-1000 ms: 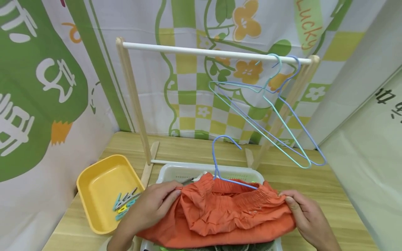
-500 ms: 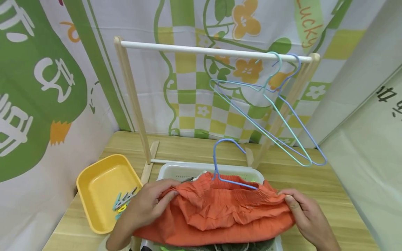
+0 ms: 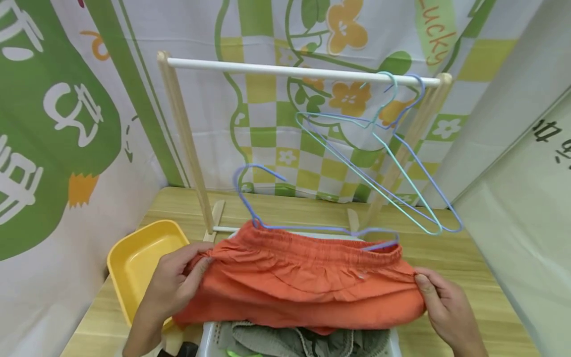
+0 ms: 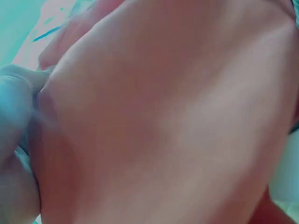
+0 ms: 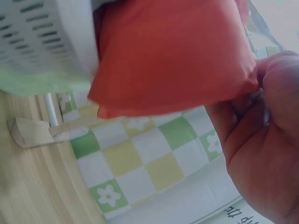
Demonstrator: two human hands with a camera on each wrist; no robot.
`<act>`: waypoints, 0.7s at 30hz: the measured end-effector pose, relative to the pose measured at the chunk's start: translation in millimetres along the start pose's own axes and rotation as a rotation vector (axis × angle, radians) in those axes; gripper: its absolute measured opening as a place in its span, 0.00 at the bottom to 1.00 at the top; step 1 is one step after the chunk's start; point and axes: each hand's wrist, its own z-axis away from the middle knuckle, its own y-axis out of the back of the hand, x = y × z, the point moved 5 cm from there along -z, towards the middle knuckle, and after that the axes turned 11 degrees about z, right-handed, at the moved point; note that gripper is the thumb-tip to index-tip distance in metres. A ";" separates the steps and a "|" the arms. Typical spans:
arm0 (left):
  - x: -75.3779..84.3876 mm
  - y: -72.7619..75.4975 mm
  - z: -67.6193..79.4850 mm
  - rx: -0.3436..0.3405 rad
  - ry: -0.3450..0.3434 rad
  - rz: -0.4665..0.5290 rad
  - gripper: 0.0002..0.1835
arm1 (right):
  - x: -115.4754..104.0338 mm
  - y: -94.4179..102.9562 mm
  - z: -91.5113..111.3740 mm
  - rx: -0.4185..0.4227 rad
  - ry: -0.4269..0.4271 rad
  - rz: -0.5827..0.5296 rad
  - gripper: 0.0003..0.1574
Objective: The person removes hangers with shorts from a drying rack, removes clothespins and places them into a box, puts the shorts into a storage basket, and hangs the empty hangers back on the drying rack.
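Observation:
An orange garment (image 3: pixel 308 277) with a gathered elastic waistband is stretched sideways over the basket. My left hand (image 3: pixel 171 282) pinches its left waist edge between thumb and fingers. At the opposite edge, my right hand (image 3: pixel 448 307) pinches the cloth the same way, also seen up close in the right wrist view. A blue hanger (image 3: pixel 308 227) sits at the waistband, its hook pointing up on the left. The hanger's right end shows at the waist opening; part of it is hidden inside. Cloth fills most of the left wrist view, with my left fingers (image 4: pixel 16 107) at its side.
Below the garment, a white basket (image 3: pixel 206 342) holds grey-green clothes (image 3: pixel 276 339). A yellow tray (image 3: pixel 117 277) stands at the left, partly behind my left hand. Behind is a wooden rack with a white bar (image 3: pixel 267 68), carrying a teal hanger (image 3: pixel 343 157) and another blue hanger (image 3: pixel 430 176).
Both hands have moved apart, the left one most, and the waistband is stretched wider and raised. The hanger's hook has shifted left and up, and its right end now shows at the waistband.

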 end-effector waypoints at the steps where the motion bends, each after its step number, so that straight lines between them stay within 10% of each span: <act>1: -0.4 2.7 0.9 0.029 0.006 0.013 0.05 | 1.0 0.1 1.0 0.001 -0.007 0.000 0.20; 21: 6.9 -25.7 2.0 -0.006 0.117 0.104 0.21 | -14.8 -8.2 -5.4 -0.185 -0.020 0.027 0.20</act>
